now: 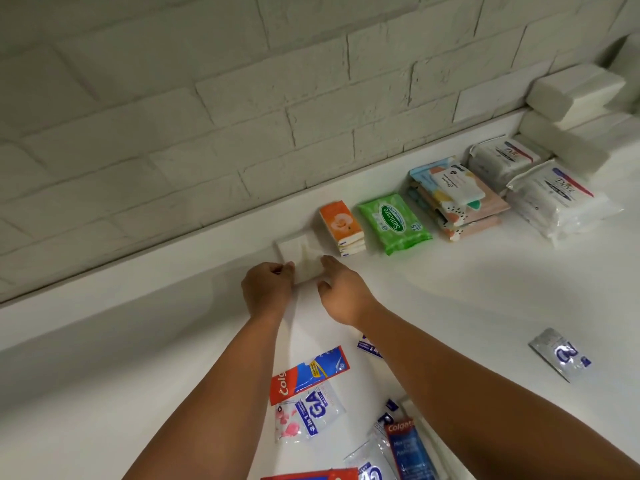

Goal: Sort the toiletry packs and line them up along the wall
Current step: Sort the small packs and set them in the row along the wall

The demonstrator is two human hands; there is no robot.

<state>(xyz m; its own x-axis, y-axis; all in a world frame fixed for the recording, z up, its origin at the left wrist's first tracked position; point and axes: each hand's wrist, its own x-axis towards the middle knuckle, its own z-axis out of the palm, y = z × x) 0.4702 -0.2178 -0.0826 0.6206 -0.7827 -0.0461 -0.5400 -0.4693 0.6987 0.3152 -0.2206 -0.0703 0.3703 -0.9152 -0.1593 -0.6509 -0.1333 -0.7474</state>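
Head view: white pack lies flat on counter, far edge near the wall, just left of orange tissue pack at the row's end. L hand has fingers curled on the near-left corner, apparently pinching. R hand has fingers mostly straight, tips against the pack's right edge, gripping nothing. Pack looks light, soft, prob. slick film. Best nudged by side edges, not squeezed.
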